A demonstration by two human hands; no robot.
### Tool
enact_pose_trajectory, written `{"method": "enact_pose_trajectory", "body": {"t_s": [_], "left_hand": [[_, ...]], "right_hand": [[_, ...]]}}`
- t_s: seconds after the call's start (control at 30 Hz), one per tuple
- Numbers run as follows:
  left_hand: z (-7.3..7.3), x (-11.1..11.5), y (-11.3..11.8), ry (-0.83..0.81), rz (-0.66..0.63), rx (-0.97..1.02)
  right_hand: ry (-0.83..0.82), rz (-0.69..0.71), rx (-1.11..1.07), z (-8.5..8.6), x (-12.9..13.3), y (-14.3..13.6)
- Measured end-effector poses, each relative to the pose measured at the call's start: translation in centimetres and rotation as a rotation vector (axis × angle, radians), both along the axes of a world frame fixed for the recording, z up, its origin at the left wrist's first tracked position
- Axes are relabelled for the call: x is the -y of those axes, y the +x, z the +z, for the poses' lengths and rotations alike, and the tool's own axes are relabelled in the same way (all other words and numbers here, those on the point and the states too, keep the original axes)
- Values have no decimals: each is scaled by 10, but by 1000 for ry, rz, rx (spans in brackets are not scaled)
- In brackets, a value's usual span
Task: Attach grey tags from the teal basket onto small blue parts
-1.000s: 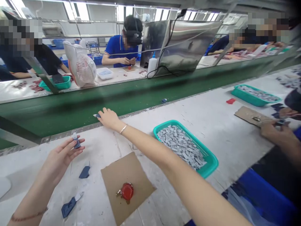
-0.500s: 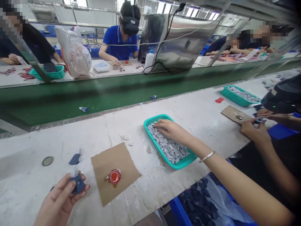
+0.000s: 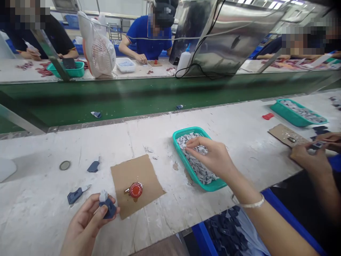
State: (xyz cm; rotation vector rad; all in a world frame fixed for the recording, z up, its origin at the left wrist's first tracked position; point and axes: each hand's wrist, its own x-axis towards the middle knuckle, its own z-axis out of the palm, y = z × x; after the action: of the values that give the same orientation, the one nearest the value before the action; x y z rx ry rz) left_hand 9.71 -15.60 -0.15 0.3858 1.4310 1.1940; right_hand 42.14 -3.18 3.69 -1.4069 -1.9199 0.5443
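Between the thumb and fingers of my left hand (image 3: 89,220) is a dark blue piece (image 3: 108,209) with a light grey top. My right hand (image 3: 213,156) is over the green basket (image 3: 183,160) of small grey pieces (image 3: 201,170), thumb and forefinger pinched together; whatever is between them is too small to name. Left of the basket, a brown cardboard sheet (image 3: 125,206) bears a round red-filled cap (image 3: 136,190). Two more dark blue pieces (image 3: 93,166) (image 3: 75,196) lie on the table near my left hand, beside a metal bottle cap (image 3: 64,165).
At the right, another person's hands (image 3: 311,156) work beside cardboard (image 3: 287,135) and a second green basket (image 3: 298,112). A blue bin (image 3: 204,238) of dark pieces stands below the table edge. Across the green strip (image 3: 138,96) sits a person in blue (image 3: 151,35).
My right hand has lifted from the grey pieces, its thumb and forefinger now pinched. My left hand still holds the dark blue piece, now closer to the cardboard. The view has shifted.
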Motion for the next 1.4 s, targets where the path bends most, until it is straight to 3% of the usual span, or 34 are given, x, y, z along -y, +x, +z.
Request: {"method": "enact_pose_trajectory", "body": {"t_s": [0.1,0.2,0.3,0.37,0.53,0.77,1.03,1.4], "left_hand": [[3,2,7,14,-30,-22],[1,4,11,7,-26,11],[-2,8,13,-15,-21,46],[-4,10,13,-13,-36,57],[-5,14,14,-43,-27,84],[-6,14,13,-17,-44,104],[-10,14,13,40,-79,81],[-18,15,3,81,-78,85]], "right_hand": [[-89,76,-30,-11,31,-43],[-239,155,-87,-38,49,-76],[-305,134,-113,-60,53,-89],[-350,105,-109,-66,53,-90],[-420,113,-76,-62,53,-89],[-209,151,15,-62,58,-91],[-114,272,-22,-35,65,-124],[-46,339,70,-40,66,-137]]}}
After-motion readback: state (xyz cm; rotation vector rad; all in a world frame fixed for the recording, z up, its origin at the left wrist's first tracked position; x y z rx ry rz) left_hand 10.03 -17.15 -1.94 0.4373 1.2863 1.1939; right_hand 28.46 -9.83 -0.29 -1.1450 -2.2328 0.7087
